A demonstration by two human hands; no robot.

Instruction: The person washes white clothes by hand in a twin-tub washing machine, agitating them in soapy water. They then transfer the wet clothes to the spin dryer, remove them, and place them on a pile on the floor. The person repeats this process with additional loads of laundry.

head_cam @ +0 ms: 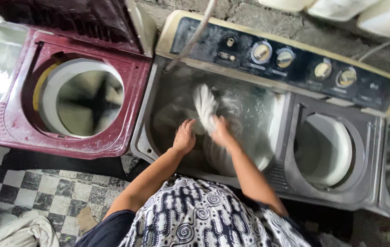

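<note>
Right hand [221,130] closed around white cloth [205,107], lifted partly out of wash tub [268,114] of grey twin-tub washer [295,105]. Left hand [184,137] beside it, fingers spread, resting on wet laundry below (grip not discernible). Cloth soaked: likely heavy, limp, dripping. Best taken bunched near middle, both hands. Maroon washer [16,132] alongside, lid up.

Wash tub [268,105] open above; hose [195,36] drops at rear-left corner; spin tub [325,151] open, unblocked.
</note>
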